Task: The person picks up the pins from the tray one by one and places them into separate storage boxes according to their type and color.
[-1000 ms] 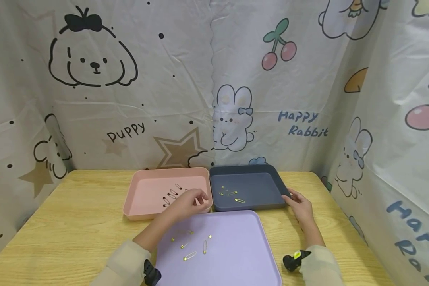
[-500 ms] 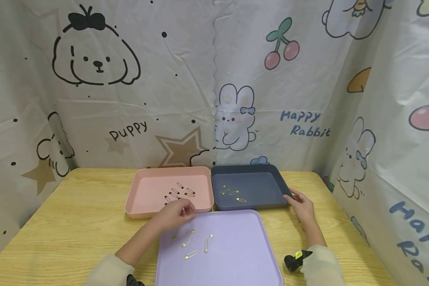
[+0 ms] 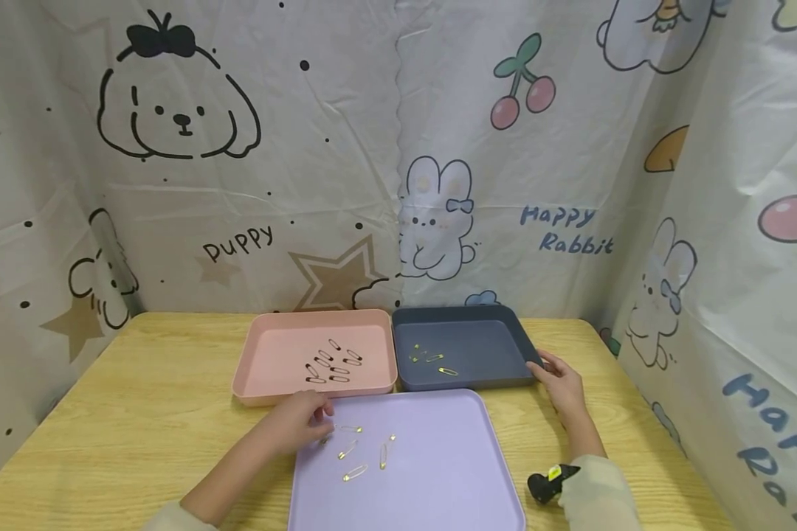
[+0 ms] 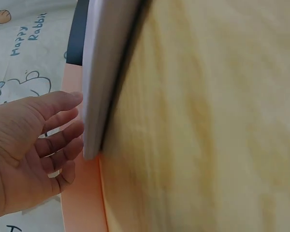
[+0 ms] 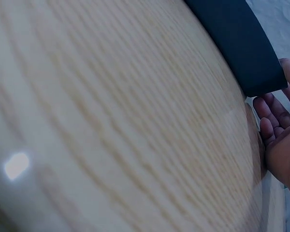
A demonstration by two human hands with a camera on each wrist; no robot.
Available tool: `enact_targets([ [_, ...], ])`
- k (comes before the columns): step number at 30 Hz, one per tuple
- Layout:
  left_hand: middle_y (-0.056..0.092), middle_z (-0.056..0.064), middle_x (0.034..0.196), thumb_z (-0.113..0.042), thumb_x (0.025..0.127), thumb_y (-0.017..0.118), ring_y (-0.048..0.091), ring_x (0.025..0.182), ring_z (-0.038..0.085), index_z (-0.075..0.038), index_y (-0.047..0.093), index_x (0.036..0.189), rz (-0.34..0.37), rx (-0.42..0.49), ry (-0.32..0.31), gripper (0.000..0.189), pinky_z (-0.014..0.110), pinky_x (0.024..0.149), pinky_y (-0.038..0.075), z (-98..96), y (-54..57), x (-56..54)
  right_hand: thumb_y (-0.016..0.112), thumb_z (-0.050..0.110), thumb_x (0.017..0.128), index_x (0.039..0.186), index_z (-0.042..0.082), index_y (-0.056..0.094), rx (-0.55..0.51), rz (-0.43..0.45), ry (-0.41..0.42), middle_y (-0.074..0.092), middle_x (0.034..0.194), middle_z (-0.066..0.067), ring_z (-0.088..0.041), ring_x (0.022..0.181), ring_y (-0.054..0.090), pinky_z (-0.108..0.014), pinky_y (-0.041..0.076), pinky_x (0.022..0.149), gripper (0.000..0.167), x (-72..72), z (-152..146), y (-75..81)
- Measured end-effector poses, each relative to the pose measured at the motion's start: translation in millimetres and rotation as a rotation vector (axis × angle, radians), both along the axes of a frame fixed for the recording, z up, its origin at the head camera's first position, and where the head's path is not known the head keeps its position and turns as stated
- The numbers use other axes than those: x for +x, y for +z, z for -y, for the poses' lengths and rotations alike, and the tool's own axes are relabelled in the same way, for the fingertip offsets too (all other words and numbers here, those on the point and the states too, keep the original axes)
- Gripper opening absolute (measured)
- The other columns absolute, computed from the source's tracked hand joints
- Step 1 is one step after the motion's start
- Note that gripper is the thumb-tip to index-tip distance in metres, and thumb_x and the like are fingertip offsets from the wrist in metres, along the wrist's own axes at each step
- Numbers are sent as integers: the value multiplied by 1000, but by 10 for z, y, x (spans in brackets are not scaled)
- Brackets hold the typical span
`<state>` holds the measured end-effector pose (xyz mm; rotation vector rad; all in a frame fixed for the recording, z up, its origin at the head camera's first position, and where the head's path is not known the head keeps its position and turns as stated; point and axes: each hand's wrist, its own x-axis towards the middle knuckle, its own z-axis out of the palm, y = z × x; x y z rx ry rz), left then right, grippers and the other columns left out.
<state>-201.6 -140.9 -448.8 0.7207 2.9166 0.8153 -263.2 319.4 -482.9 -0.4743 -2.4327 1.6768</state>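
My left hand [image 3: 300, 422] is over the far left corner of the lavender tray [image 3: 432, 487], its fingers loosely bent and apart, with nothing visible between them. Right by its fingertips lie gold safety pins [image 3: 350, 428], and several more are scattered on that tray. In the left wrist view the left hand [image 4: 41, 145] is beside the tray's edge. My right hand [image 3: 561, 387] holds the front right corner of the dark blue tray [image 3: 485, 383], thumb at the front and fingers round the side. The right wrist view has the right hand [image 5: 282, 125] at that corner.
A pink tray [image 3: 255, 399] with several black safety pins [image 3: 339, 370] stands at the back left, against the dark blue one. Several gold safety pins [image 3: 448, 372] lie in the dark blue tray. A printed curtain [image 3: 345, 147] hangs behind the wooden table [image 3: 153, 413].
My left hand has moved left and nearer from the pink tray's front right corner to the lavender tray's far left corner, uncovering black safety pins. The right hand stays at the dark blue tray.
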Motion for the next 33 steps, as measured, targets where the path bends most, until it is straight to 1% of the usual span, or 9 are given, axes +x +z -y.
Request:
enact_targets([
  [4, 52, -6, 78, -22, 76, 73, 45, 74, 8, -13, 62, 81, -58, -62, -9, 15, 28, 69, 42, 56, -46, 39, 67, 38, 84, 135, 10, 49, 0, -3, -8, 48, 121, -3, -3, 98, 41, -8, 39, 72, 60, 2, 10, 1],
  [7, 51, -5, 79, -25, 74, 75, 44, 76, 9, -13, 62, 78, -84, -97, -3, 18, 31, 73, 42, 81, -51, 73, 66, 37, 85, 135, 10, 49, -6, -2, -3, 48, 123, -5, -5, 100, 42, -8, 39, 73, 60, -6, 3, -18],
  [10, 50, -5, 80, -28, 72, 77, 43, 78, 11, -13, 62, 77, -76, -119, 12, 21, 34, 75, 41, 98, -45, 109, 67, 41, 83, 135, 11, 50, -12, -6, 6, 47, 126, -7, -9, 105, 41, -8, 39, 74, 62, -3, -6, -38],
  [13, 51, -4, 82, -29, 71, 77, 43, 80, 13, -13, 62, 78, -47, -125, 14, 22, 35, 76, 41, 104, -37, 138, 69, 41, 81, 133, 10, 52, -22, -39, -4, 49, 123, -8, -12, 105, 42, -10, 39, 73, 63, 17, 0, -40],
  [16, 51, -4, 82, -27, 73, 76, 43, 80, 12, -13, 63, 78, -34, -122, 9, 19, 34, 75, 41, 99, -30, 156, 69, 41, 81, 132, 9, 53, -20, -61, 1, 49, 122, -9, -13, 105, 42, -11, 39, 73, 63, 39, 4, -24],
  [20, 47, -6, 76, -18, 75, 72, 40, 76, 10, -15, 62, 73, -80, -121, -10, 11, 29, 71, 38, 81, -23, 159, 66, 40, 84, 136, 10, 49, -11, -20, 7, 47, 125, -7, -9, 105, 41, -9, 39, 74, 63, 31, -6, -2],
  [23, 44, -8, 71, -13, 75, 69, 38, 74, 9, -16, 60, 68, -103, -130, -15, 13, 27, 68, 35, 59, -20, 154, 65, 40, 85, 137, 11, 48, -7, 5, 2, 46, 125, -5, -6, 103, 40, -7, 39, 73, 62, 24, -6, 12],
  [28, 43, -8, 69, -13, 76, 69, 37, 72, 10, -17, 58, 65, -63, -154, 24, 15, 26, 66, 34, 10, -4, 145, 65, 40, 85, 137, 10, 48, -6, -1, 11, 46, 125, -6, -7, 103, 40, -7, 39, 73, 63, 32, 14, 39],
  [33, 43, -7, 69, -13, 75, 70, 37, 73, 10, -17, 56, 64, -10, -153, 52, 17, 27, 67, 33, -26, 2, 132, 66, 37, 85, 135, 11, 50, -11, -8, -5, 48, 117, -1, -5, 99, 41, -8, 39, 72, 59, 11, 15, 31],
])
